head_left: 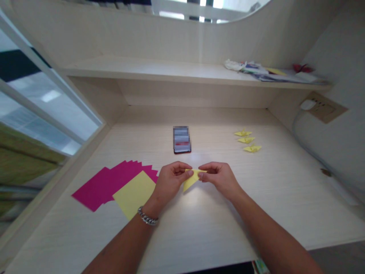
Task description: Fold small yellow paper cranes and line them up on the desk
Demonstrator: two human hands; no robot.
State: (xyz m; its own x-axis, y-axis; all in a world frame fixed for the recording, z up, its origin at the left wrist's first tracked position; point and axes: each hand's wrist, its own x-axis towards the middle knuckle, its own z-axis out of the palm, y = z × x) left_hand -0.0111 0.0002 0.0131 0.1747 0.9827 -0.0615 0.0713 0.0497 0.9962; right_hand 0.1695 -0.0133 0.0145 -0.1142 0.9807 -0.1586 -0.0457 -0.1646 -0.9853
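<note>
A small folded piece of yellow paper (191,179) is held just above the desk between both my hands. My left hand (170,179), with a metal bracelet on its wrist, pinches the paper's left side with closed fingers. My right hand (218,176) pinches its upper right corner, fingers curled together. To the left lies a flat yellow square sheet (134,194) on top of a fan of several magenta sheets (110,182).
A phone (181,139) lies flat beyond my hands. Three small folded yellow paper figures (246,140) sit in a row at the right back. A shelf (171,70) above holds papers and a red object (302,68). A wall socket with a plug (313,104) is on the right.
</note>
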